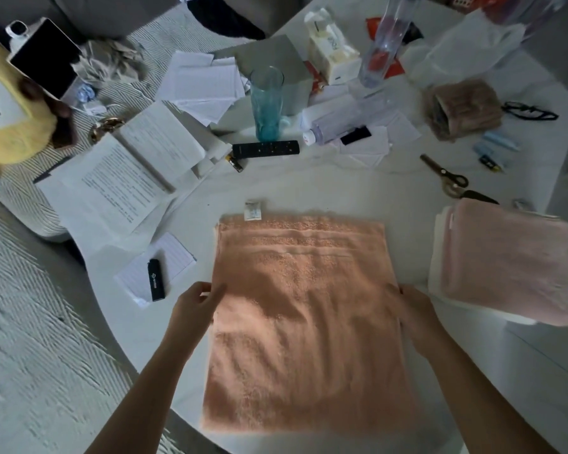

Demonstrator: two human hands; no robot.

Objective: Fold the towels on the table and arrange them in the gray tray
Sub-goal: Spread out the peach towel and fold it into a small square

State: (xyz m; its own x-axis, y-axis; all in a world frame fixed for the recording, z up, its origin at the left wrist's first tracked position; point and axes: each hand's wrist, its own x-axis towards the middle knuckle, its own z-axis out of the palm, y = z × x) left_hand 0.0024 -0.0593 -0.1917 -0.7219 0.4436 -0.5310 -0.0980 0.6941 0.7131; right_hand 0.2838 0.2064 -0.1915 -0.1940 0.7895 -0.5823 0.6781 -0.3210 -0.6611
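Note:
A peach towel (305,322) lies flat on the white table (341,188), its near end hanging over the front edge and a white label at its far edge. My left hand (195,304) pinches the towel's left edge about halfway along. On the right edge, at the same height, my right hand (413,309) grips the cloth with curled fingers. A folded pink towel (505,260) rests on a white one at the right. No gray tray is clearly visible.
Scissors (450,180) lie behind the pink towel. A blue glass (266,103), remote (265,149), clear bottles, papers and an open booklet (135,172) crowd the far half. A notepad with a black lighter (156,280) sits left of the peach towel.

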